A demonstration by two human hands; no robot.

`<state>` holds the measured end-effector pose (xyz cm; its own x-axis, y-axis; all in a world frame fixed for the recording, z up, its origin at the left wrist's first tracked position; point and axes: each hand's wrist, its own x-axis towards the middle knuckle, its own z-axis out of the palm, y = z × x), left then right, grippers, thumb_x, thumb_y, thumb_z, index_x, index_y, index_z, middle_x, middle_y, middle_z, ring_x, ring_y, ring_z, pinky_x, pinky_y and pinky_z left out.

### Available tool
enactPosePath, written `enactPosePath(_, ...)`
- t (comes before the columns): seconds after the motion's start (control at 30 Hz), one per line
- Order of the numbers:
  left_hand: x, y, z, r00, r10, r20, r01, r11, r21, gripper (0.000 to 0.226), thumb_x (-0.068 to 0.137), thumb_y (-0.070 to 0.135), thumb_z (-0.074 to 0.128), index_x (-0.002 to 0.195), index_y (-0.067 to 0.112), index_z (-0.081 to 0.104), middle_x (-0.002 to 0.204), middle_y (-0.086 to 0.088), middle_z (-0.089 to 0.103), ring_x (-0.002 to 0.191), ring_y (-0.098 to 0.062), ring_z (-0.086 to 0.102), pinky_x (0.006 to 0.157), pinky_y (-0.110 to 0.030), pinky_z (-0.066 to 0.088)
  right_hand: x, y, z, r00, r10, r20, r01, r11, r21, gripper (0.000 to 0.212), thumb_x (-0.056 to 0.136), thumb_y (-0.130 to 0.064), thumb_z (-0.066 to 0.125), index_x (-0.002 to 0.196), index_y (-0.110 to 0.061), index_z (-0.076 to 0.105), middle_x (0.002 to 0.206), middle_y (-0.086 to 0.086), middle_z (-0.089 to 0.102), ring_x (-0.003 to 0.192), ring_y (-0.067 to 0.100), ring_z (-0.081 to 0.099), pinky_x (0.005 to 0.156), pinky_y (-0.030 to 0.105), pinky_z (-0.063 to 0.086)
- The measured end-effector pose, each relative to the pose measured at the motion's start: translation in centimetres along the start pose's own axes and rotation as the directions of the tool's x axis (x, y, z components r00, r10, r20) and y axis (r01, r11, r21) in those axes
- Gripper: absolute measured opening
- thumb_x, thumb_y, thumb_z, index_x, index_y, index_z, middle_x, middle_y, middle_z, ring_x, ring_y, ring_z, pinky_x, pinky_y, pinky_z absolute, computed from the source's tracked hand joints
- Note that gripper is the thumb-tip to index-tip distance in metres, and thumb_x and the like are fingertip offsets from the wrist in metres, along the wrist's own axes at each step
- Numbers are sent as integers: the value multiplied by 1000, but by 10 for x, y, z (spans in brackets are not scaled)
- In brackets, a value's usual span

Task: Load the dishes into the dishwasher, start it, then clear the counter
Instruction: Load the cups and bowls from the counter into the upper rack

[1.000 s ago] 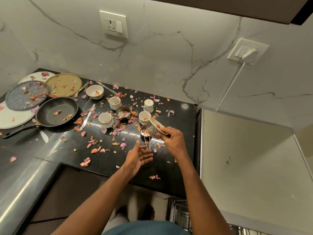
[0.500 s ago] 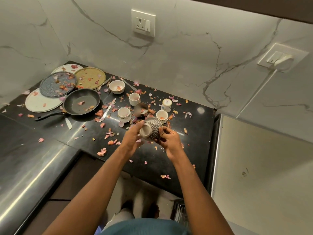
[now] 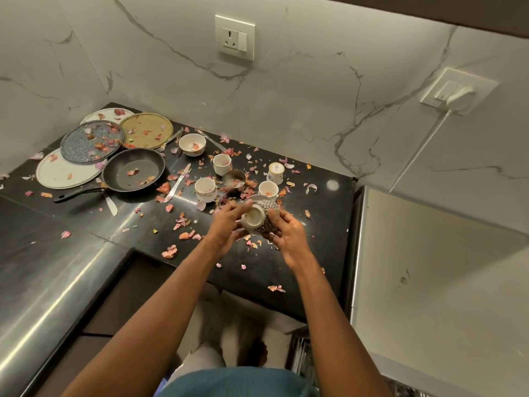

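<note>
A patterned dark bowl (image 3: 264, 214) is tipped over above the black counter (image 3: 323, 224), its pale base toward me. My right hand (image 3: 289, 239) cups it from the right and below. My left hand (image 3: 226, 226) grips it from the left, fingers across its rim side. Behind it stand white cups (image 3: 205, 189) (image 3: 222, 164) (image 3: 268, 188), a steel cup (image 3: 234, 179) and a small lidded jar (image 3: 275, 172). Further left are a white bowl (image 3: 192, 144), a black frying pan (image 3: 133, 170) and several plates (image 3: 91, 140).
Onion peels litter the counter. Knives (image 3: 177, 183) (image 3: 110, 203) lie near the pan. A pale appliance top (image 3: 443, 282) sits to the right. A dishwasher rack (image 3: 302, 359) shows below the counter edge. Two wall sockets (image 3: 235, 37) (image 3: 458, 91) are on the marble backsplash.
My right hand lifted the bowl and turned it over. My left hand came up from open below it and took hold of its left side. The view shifted.
</note>
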<state>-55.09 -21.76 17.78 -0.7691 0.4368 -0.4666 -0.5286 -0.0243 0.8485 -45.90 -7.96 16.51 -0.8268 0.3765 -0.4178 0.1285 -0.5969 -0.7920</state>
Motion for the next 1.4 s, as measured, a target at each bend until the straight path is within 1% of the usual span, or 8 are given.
enactPosePath(0.17,-27,-12,7,988,-97,116,108,990,-89,28,95,34,56,115,15,63,123,-17,63,117,-38,59,99,-66,47,-33,12,-16,988,-147,53,154,974,-169,50,79,-19,87,124,-6,67,116,13,75,106,28,72,81,33,59)
enactPosePath(0.27,-46,-18,9,983,-116,139,130,987,-98,35,96,39,58,119,13,61,122,-15,63,111,-35,64,96,-64,51,-57,22,-24,981,-189,40,192,936,-293,53,72,-17,92,119,-8,70,119,15,74,113,31,70,95,40,59)
enactPosePath(0.37,-66,-28,5,969,-116,218,121,993,-9,42,95,42,61,124,12,59,120,-15,64,105,-33,67,92,-56,56,-90,37,-29,974,-227,-24,203,910,-362,53,73,-9,91,120,-2,68,126,9,69,110,21,70,93,32,59)
enactPosePath(0.5,-103,-61,-1,936,-171,309,155,985,77,44,93,40,64,124,9,59,118,-16,67,100,-31,70,79,-48,60,-150,77,-42,955,-258,-146,205,930,-305,41,78,0,85,114,-7,68,110,10,74,102,20,70,89,31,59)
enactPosePath(0.63,-137,-105,-11,915,-245,320,181,959,217,45,92,46,67,125,15,62,121,-15,69,106,-34,70,78,-52,61,-209,130,-55,922,-246,-298,195,962,-190,42,82,-12,86,120,-7,68,116,20,74,105,26,70,97,44,58)
enactPosePath(0.83,-194,-171,-20,815,-458,355,307,861,405,49,84,47,77,119,14,67,113,-17,73,97,-40,73,75,-57,60,-307,186,-79,829,-168,-534,150,986,-78,41,87,-14,82,126,-14,69,115,15,76,107,34,73,89,52,62)
enactPosePath(1.17,-260,-244,18,678,-621,393,284,714,640,51,85,51,75,116,11,67,109,-16,74,96,-41,73,77,-64,58,-412,238,-109,666,-49,-744,127,991,49,38,93,-33,76,126,-16,70,112,12,77,89,22,76,68,37,64)
enactPosePath(1.4,-302,-287,56,523,-704,480,205,650,731,51,79,32,84,119,7,68,111,-16,74,96,-37,74,81,-61,59,-473,257,-142,653,21,-757,118,985,128,52,85,-36,85,131,-33,63,119,8,75,103,34,76,88,55,62)
